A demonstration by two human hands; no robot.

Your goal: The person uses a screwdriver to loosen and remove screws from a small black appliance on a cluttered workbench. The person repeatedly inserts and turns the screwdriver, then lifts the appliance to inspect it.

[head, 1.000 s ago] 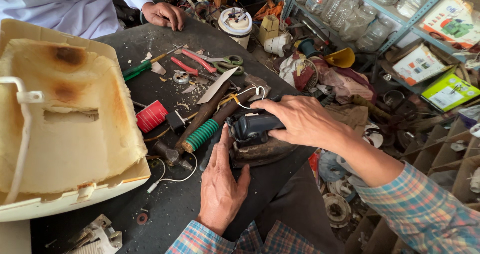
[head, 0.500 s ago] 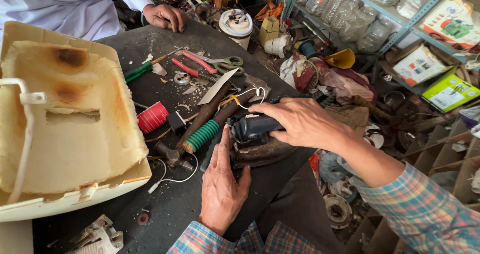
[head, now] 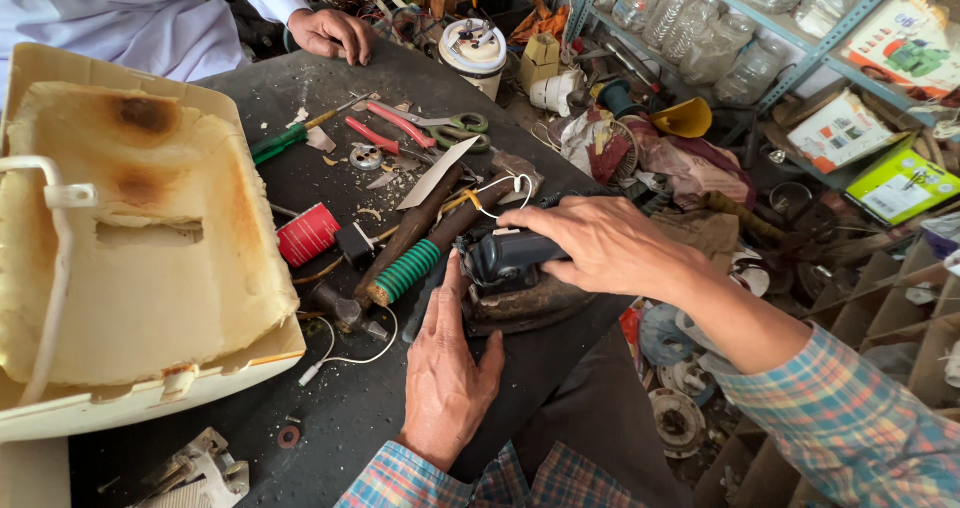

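An old clothes iron [head: 520, 303] with a rusty brown soleplate and a dark blue-grey handle lies at the right edge of the dark workbench [head: 330, 438]. My right hand [head: 610, 248] is closed over the top of its handle. My left hand [head: 445, 368] rests flat on the bench, fingers together, with fingertips pressed against the iron's left side. Just left of the iron lie a tool with a green ribbed grip [head: 405, 271] and a dark wooden handle [head: 415, 228].
A scorched cream plastic housing [head: 130, 248] fills the left. A red spool [head: 308, 234], scissors [head: 440, 121], red pliers [head: 372, 135], a screwdriver [head: 290, 140] and loose wire litter the bench. Another person's hand [head: 335, 33] rests at the far edge. Cluttered shelves stand right.
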